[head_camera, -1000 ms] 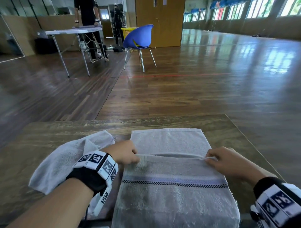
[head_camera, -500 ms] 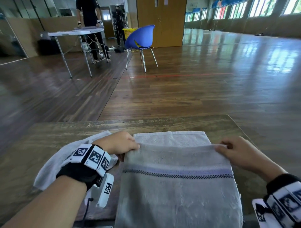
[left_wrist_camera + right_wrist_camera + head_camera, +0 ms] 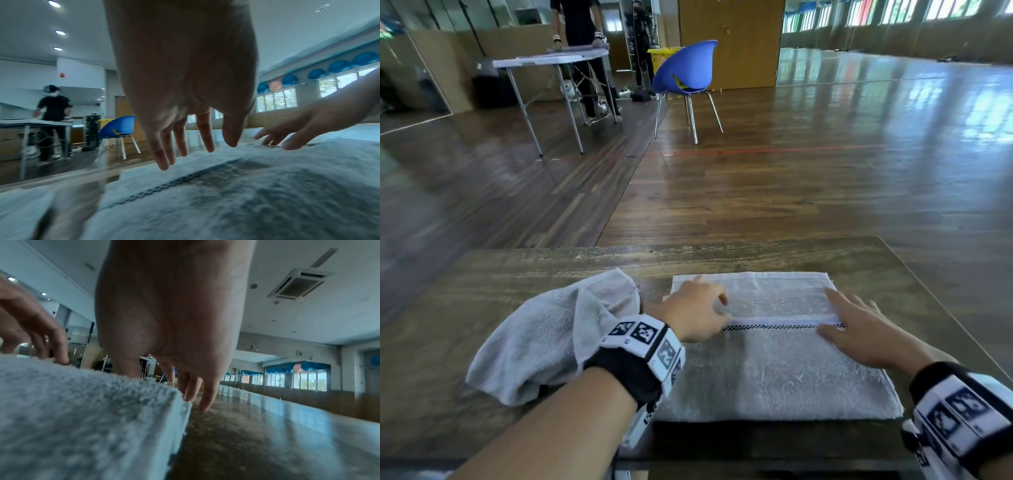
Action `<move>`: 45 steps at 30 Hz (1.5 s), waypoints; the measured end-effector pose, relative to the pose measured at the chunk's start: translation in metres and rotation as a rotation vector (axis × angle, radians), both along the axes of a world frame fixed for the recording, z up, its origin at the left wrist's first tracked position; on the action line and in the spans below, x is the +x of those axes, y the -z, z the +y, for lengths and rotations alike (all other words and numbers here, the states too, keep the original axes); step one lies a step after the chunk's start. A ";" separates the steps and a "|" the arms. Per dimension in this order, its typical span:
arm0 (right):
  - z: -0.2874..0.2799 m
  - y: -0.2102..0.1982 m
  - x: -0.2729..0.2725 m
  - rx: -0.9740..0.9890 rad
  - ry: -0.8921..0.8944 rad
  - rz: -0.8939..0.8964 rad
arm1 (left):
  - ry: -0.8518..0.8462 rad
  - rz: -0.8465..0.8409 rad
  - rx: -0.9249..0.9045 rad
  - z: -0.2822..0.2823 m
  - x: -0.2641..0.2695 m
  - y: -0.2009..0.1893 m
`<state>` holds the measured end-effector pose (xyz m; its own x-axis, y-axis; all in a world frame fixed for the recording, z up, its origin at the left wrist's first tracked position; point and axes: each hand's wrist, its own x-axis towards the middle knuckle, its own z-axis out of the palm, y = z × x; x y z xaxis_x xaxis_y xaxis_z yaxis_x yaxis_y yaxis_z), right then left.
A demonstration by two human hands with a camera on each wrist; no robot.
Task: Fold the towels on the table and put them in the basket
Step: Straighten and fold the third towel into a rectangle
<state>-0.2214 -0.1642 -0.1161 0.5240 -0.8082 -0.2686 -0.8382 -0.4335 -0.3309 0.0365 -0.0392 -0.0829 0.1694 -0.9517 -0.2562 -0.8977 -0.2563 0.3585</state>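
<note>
A grey towel point(image 3: 774, 370) with a checked stripe lies folded in half on the wooden table point(image 3: 482, 281). My left hand point(image 3: 697, 315) hovers over its left side with fingers spread and straight, holding nothing; in the left wrist view the left hand point(image 3: 185, 138) shows its fingers just above the folded towel point(image 3: 246, 194). My right hand point(image 3: 859, 329) lies flat on the right side near the stripe, fingers extended. In the right wrist view the right hand point(image 3: 185, 382) reaches down past the grey towel's point(image 3: 82, 410) right edge. A second, crumpled towel point(image 3: 551, 335) lies to the left.
The table's far edge and right edge are close to the towel. Beyond it, on the wooden floor, stand a blue chair point(image 3: 685, 72), a yellow basket point(image 3: 659, 56) behind it, and a folding table point(image 3: 551, 61) with another person at it.
Both hands carried the towel's near edge forward over the far half, laid it down and let go. The fingers, pinching before, are now straight.
</note>
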 end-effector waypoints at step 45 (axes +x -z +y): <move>-0.002 -0.022 0.004 -0.124 0.361 -0.924 | 0.237 0.303 -0.025 -0.036 -0.090 -0.007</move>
<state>-0.2173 -0.1664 -0.0936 0.2017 -0.9550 0.2174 -0.3628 -0.2790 -0.8891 -0.0532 -0.0750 -0.0754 -0.1363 -0.9618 -0.2374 -0.7833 -0.0421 0.6203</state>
